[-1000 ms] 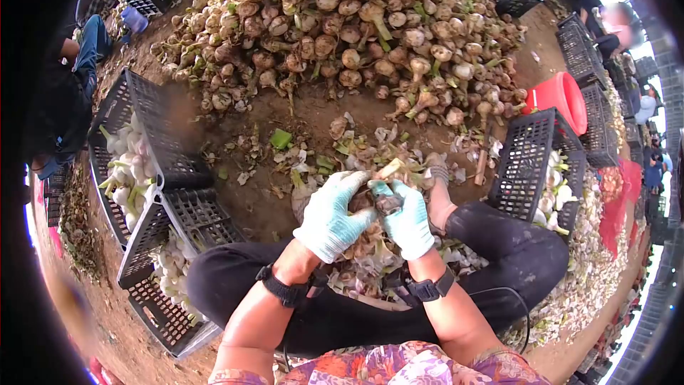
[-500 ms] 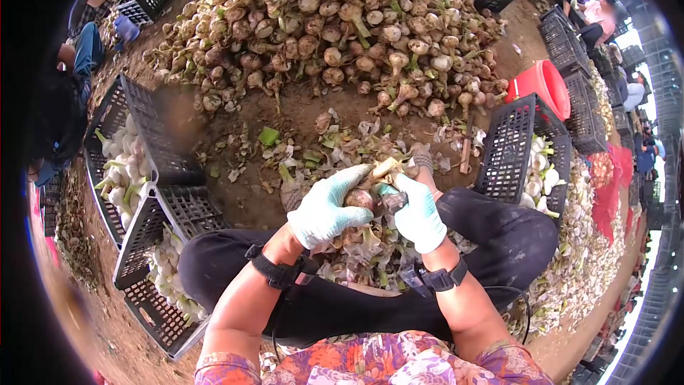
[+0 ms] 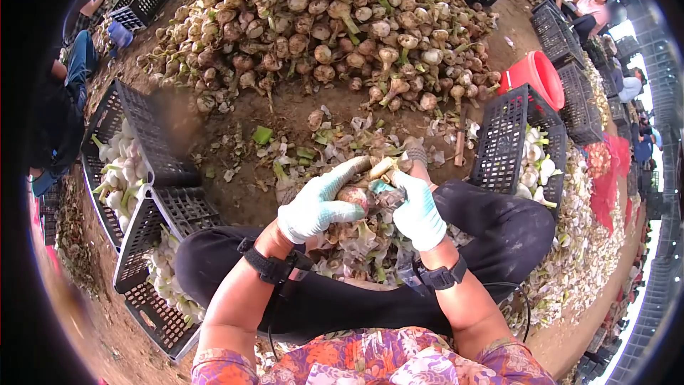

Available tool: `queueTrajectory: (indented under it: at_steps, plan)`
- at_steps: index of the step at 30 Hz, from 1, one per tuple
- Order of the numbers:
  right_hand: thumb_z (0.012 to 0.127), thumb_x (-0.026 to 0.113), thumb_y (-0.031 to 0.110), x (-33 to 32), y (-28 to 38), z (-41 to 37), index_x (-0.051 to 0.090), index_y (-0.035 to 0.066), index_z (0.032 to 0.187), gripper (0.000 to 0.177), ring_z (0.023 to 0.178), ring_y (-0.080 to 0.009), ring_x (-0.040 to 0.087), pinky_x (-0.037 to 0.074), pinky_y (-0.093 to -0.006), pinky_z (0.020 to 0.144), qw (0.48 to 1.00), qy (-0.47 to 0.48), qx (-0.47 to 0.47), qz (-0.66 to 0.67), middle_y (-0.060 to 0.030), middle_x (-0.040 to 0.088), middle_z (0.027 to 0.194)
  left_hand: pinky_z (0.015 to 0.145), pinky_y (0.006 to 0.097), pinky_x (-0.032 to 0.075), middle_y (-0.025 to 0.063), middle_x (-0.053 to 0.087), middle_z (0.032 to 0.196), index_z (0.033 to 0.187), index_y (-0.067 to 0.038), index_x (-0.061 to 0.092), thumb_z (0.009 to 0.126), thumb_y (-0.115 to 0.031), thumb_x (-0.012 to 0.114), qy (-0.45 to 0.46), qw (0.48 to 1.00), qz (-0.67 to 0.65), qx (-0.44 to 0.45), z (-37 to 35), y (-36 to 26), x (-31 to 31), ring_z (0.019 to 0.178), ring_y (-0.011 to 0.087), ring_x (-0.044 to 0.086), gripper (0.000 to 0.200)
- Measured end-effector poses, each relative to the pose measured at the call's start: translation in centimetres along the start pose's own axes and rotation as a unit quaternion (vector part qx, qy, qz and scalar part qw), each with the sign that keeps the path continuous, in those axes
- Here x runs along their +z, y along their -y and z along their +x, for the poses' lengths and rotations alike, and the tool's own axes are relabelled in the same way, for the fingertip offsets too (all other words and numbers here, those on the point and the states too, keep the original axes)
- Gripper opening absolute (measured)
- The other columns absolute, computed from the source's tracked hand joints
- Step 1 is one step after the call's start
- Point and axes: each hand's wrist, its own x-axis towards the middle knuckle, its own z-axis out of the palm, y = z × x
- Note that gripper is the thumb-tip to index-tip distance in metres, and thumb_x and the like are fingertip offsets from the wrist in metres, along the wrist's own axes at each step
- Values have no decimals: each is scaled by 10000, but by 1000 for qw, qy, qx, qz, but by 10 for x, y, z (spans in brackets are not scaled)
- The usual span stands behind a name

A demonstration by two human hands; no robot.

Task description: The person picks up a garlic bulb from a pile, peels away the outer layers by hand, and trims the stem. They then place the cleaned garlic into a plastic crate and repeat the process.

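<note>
My left hand (image 3: 322, 203), in a pale mint glove, is closed around a garlic bulb (image 3: 353, 198) with a reddish, partly bared skin. The bulb's stalk (image 3: 382, 167) points up and right between my hands. My right hand (image 3: 419, 208), gloved alike, is closed beside the bulb at the stalk. A small dark grey piece with a teal part (image 3: 385, 192) shows at its fingers; its kind is not clear. Beneath both hands lie loose garlic skins (image 3: 367, 246) between my crossed legs.
A large heap of unpeeled garlic (image 3: 313, 36) rises ahead. Black crates (image 3: 171, 207) with white garlic (image 3: 122, 171) stand at left. Another black crate (image 3: 502, 139) stands at right, near a red bucket (image 3: 534, 80). Other people (image 3: 593, 8) sit farther off.
The bulb has turned, and a redder side now shows. My left hand has shifted slightly left, while the right stays at the stalk. The whole view has moved a little.
</note>
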Motion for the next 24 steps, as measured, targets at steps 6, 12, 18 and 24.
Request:
queueTrajectory:
  at_steps: [6,12,18,24]
  plan:
    - [739,546,37,15,-37,-21,576,-23,857,135,611,-314,546,427,-347,575,992,-59,-5,-113,-145,563,654,954,326,344,151,452,1207,1294,-5,320,558,16,650,-80,907,383,155,-4,3,14,1111,259,458,807]
    - [747,539,17,2,2,1,555,-26,798,68,533,-256,488,403,-311,523,993,-22,6,-118,-127,536,613,718,325,477,152,561,949,1309,-9,245,670,-85,658,-60,946,-317,7,-2,4,3,807,233,582,764]
    - [750,495,-36,18,8,0,555,-33,866,130,631,-180,530,428,-281,593,992,-125,-9,-11,-106,579,716,833,312,434,89,486,1101,1303,-29,281,680,-70,677,-139,986,-46,73,-5,5,16,978,187,503,740]
    - [734,496,-29,2,4,9,578,-21,899,185,753,-241,594,461,-294,695,997,3,-46,-56,-124,616,802,891,257,370,53,465,1128,1292,-24,325,615,35,690,-141,984,-13,107,-7,2,16,1014,129,453,772]
